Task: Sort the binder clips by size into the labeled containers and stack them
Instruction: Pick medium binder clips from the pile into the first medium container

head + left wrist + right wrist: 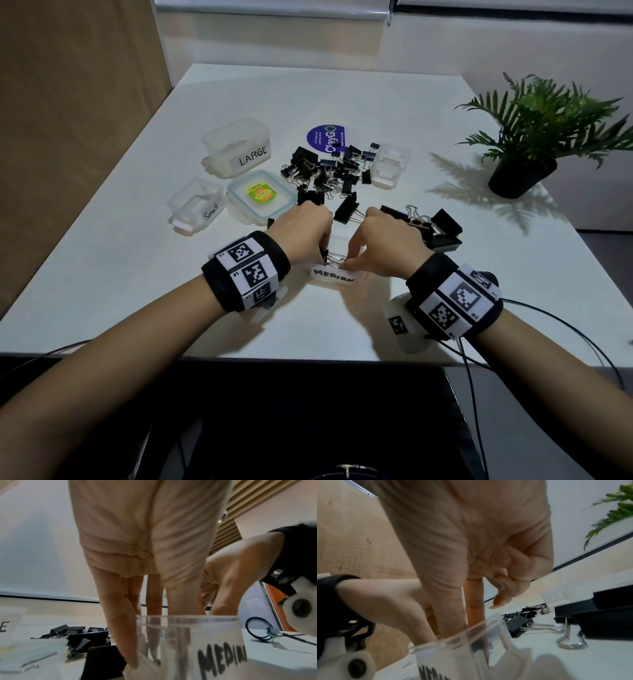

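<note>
A: Two hands are reaching down into the MEDIUM container (334, 275), sitting at six o'clock on the table (137, 274).

B: Are they holding anything?

A: The left hand (301, 228) and right hand (383, 241) are both pinching one binder clip (332, 262) at its rim.

B: And the rest?

A: The clip pile (329, 168) is lying at twelve o'clock, the LARGE container (236, 147) and Small container (195, 205) at ten, big clips (431, 226) at two.
</note>
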The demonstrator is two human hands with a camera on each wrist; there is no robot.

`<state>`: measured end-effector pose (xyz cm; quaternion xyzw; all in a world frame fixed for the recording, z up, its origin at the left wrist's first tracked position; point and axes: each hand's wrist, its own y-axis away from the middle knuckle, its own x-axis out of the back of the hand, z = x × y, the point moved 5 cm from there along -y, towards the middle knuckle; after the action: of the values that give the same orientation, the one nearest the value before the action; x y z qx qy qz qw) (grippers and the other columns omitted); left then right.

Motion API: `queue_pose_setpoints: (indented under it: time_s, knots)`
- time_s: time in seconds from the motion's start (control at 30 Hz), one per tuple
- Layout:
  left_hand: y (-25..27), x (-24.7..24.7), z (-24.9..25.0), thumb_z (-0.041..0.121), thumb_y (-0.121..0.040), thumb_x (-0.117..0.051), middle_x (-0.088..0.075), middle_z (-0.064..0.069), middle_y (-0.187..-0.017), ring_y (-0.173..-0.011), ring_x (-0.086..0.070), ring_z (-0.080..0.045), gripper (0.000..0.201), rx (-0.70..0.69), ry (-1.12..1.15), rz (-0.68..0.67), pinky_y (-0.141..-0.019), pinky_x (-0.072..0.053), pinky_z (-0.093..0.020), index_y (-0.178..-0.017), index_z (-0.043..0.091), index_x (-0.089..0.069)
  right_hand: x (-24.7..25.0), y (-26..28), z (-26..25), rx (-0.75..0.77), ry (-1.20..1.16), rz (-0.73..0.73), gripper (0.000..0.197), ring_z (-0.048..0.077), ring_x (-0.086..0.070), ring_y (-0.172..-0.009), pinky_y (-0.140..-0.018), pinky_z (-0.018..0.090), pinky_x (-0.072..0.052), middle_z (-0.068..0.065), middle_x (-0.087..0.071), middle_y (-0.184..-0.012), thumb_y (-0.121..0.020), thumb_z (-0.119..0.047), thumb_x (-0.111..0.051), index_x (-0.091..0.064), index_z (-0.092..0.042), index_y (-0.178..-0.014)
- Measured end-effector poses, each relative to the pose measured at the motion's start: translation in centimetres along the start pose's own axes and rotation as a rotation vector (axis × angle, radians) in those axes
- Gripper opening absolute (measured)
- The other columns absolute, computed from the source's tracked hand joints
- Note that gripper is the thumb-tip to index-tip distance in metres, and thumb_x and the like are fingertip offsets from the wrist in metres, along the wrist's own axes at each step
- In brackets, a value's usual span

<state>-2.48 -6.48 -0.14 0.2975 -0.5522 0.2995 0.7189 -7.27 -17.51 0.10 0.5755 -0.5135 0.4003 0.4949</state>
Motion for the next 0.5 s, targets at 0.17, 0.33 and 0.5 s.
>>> queue_pose_setpoints:
  time_s: [0.17, 0.33, 0.5]
  knots:
    - [0.0, 0.1, 0.1, 0.011, -0.068, -0.075, -0.061, -0.003, -0.081, -0.086, -0.060, -0.027, 0.016, 0.010, 0.004, 0.003, -0.061, -0.038, -0.030, -0.084, 0.013, -0.073, 1.3, 0.5, -1.0, 0.106, 0.141, 0.092, 0.012, 0.024, -0.056, -0.080, -0.053, 0.027, -0.028, -0.005, -0.041, -0.097, -0.075, -0.035, -0.077, -0.074, -0.025, -0.080]
    - [0.0, 0.0, 0.2, 0.012, -0.068, -0.075, -0.064, -0.002, -0.080, -0.085, -0.060, -0.024, 0.014, 0.004, 0.020, 0.009, -0.062, -0.041, -0.030, -0.082, 0.013, -0.074, 1.3, 0.2, -1.9, 0.178, 0.271, 0.126, 0.002, 0.022, -0.048, -0.075, -0.049, 0.024, -0.021, -0.005, -0.048, -0.098, -0.076, -0.021, -0.071, -0.072, -0.021, -0.078]
    - [0.0, 0.1, 0.4, 0.013, -0.068, -0.077, -0.068, -0.004, -0.084, -0.085, -0.060, -0.022, 0.016, -0.007, 0.024, 0.020, -0.064, -0.042, -0.029, -0.083, 0.012, -0.075, 0.8, -0.2, -1.6, 0.162, 0.252, 0.098, 0.005, 0.017, -0.044, -0.071, -0.048, 0.023, -0.020, -0.008, -0.042, -0.085, -0.073, -0.026, -0.076, -0.073, -0.023, -0.075]
